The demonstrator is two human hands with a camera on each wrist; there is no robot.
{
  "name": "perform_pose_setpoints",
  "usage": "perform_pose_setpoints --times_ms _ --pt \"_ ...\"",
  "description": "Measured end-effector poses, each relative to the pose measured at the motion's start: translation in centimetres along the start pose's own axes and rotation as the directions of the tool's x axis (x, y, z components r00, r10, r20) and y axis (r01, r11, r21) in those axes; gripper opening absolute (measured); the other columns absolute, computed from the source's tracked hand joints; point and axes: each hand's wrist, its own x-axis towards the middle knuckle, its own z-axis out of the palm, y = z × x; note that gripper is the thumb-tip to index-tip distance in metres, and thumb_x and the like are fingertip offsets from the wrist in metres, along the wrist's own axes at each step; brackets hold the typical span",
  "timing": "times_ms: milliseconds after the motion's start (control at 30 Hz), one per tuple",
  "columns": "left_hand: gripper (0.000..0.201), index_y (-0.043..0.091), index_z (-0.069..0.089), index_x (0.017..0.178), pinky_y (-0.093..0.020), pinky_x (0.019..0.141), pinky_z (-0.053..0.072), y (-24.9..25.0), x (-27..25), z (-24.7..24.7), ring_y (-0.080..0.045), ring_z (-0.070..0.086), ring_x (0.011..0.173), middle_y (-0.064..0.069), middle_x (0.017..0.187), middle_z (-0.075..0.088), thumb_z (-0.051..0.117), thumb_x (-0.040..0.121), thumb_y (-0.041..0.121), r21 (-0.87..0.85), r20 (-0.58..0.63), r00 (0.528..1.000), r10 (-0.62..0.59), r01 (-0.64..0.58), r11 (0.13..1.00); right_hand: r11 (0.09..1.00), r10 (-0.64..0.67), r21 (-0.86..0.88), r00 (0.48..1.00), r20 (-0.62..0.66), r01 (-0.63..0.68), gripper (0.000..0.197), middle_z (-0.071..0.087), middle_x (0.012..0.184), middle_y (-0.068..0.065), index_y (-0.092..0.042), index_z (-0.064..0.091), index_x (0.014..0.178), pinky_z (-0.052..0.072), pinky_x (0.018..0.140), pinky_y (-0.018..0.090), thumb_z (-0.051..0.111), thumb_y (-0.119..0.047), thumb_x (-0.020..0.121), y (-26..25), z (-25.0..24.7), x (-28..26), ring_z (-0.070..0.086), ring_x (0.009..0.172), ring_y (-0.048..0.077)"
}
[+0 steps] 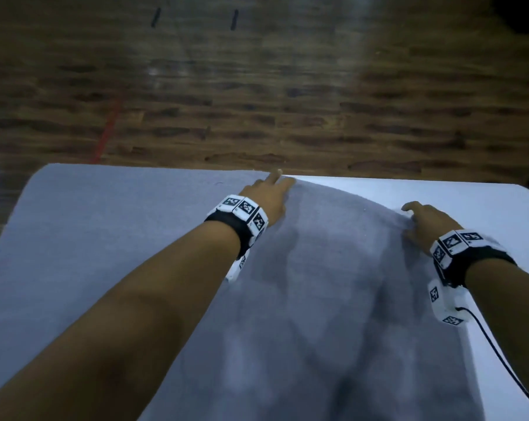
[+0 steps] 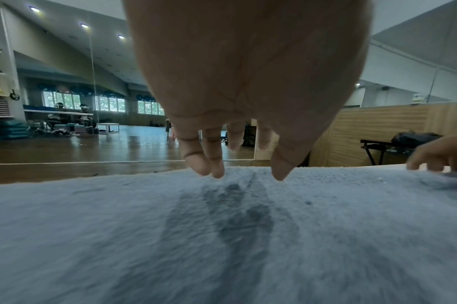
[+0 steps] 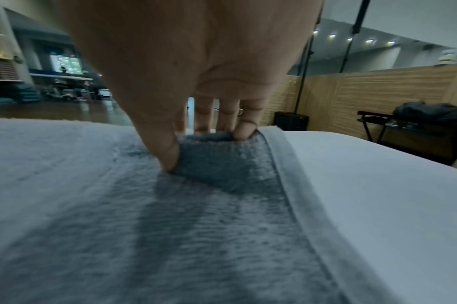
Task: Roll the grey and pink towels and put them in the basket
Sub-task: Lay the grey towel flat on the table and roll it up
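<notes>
The grey towel [image 1: 333,299] was still spread unrolled on the desk [image 1: 439,196], its far edge pinched by the right hand [image 1: 424,221] and touched by the left hand's [image 1: 269,196] straight fingers; rolling and basketing remained.

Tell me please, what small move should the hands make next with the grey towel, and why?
Probably the left hand should pinch its far corner too. The grey towel lies flat on the white table, not yet rolled. The right hand already pinches the far edge, with a small fold raised, while the left hand's fingers only touch the pile, straight.
</notes>
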Motion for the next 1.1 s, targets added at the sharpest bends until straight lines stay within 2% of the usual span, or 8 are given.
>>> perform_pose_setpoints --times_ms 100,200,333,500,600,700,867,1100 --pt "0.075 0.038 0.02 0.148 -0.044 0.089 0.05 2.9 3.0 0.1 -0.037 0.05 0.125 -0.002 0.162 0.014 0.056 0.087 0.013 -0.051 -0.001 1.0 -0.019 0.019 0.999 0.987 -0.117 -0.111 0.993 0.006 0.117 0.017 0.063 0.106 0.009 -0.021 0.061 0.1 0.047 0.078 0.033 0.062 -0.022 0.084 1.7 -0.4 0.3 0.057 0.087 0.026" --pt "0.061 0.032 0.033 0.143 -0.034 0.073 0.044 4.7 5.2 0.1 -0.036 0.059 0.109 -0.011 0.137 0.052 0.055 0.088 0.018 0.06 0.009 1.0 -0.021 0.02 0.998 0.94 -0.228 -0.266 0.973 -0.02 0.215 0.007 0.056 0.09 0.0 -0.025 0.061 0.081 0.044 0.076 0.033 0.063 -0.031 0.079 2.7 -1.7 0.6 0.058 0.087 0.026" --pt "0.014 0.014 0.063 0.1 -0.031 0.066 0.04 6.9 7.4 -1.1 -0.029 0.062 0.092 -0.009 0.107 0.066 0.056 0.091 0.022 0.388 0.162 0.987 -0.009 -0.055 0.92 0.952 -0.28 -0.101 0.956 0.092 0.289 0.017 0.06 0.079 0.003 -0.02 0.054 0.066 0.04 0.064 0.029 0.062 -0.017 0.08 3.3 -4.0 1.8 0.055 0.074 0.022" --pt "0.021 0.016 0.06 0.066 -0.033 0.062 0.058 6.6 9.3 -3.2 -0.02 0.066 0.059 -0.001 0.066 0.068 0.072 0.073 0.032 0.338 0.273 0.959 -0.078 -0.02 0.941 0.957 -0.279 -0.062 0.957 0.077 0.284 0.024 0.054 0.066 0.003 -0.016 0.05 0.061 0.046 0.07 0.036 0.068 -0.015 0.076 3.9 -6.3 3.8 0.054 0.072 0.027" --pt "0.017 0.012 0.054 0.071 -0.032 0.057 0.047 6.8 10.1 -3.9 -0.026 0.06 0.065 -0.009 0.081 0.069 0.07 0.074 0.016 0.256 0.064 0.995 -0.078 0.059 0.965 0.956 -0.174 -0.271 0.964 -0.199 0.116 0.009 0.058 0.098 0.005 -0.025 0.058 0.079 0.033 0.092 0.045 0.067 -0.027 0.078 3.9 -7.2 5.3 0.051 0.097 0.03" --pt "0.044 0.021 0.042 0.114 -0.036 0.064 0.041 7.2 9.6 -3.7 -0.028 0.054 0.074 -0.016 0.112 0.06 0.065 0.079 0.011 -0.009 -0.149 0.987 -0.054 0.053 0.999 0.974 -0.042 -0.224 0.947 -0.318 -0.032 0.036 0.041 0.133 0.013 -0.019 0.054 0.117 0.024 0.101 0.053 0.058 -0.037 0.086 3.9 -6.1 5.9 0.037 0.12 0.036" --pt "0.077 0.027 0.02 0.149 -0.039 0.09 0.049 7.4 4.5 -0.3 -0.033 0.057 0.113 -0.009 0.161 0.009 0.062 0.086 0.014 -0.078 0.001 0.999 0.039 -0.039 0.996 0.989 -0.037 -0.15 0.971 -0.234 0.002 0.048 0.038 0.139 0.011 -0.019 0.045 0.131 0.023 0.107 0.052 0.054 -0.036 0.088 2.7 -2.3 4.0 0.037 0.127 0.034" --pt "0.061 0.023 0.031 0.149 -0.045 0.112 0.031 6.4 -5.8 5.9 -0.028 0.027 0.143 -0.008 0.16 0.018 0.055 0.094 0.035 0.048 0.029 0.993 0.117 -0.118 0.992 0.974 -0.225 -0.074 0.944 -0.24 0.214 0.024 0.052 0.116 0.008 -0.017 0.059 0.109 0.036 0.092 0.044 0.053 -0.027 0.087 2.1 2.8 -3.2 0.052 0.104 0.031"
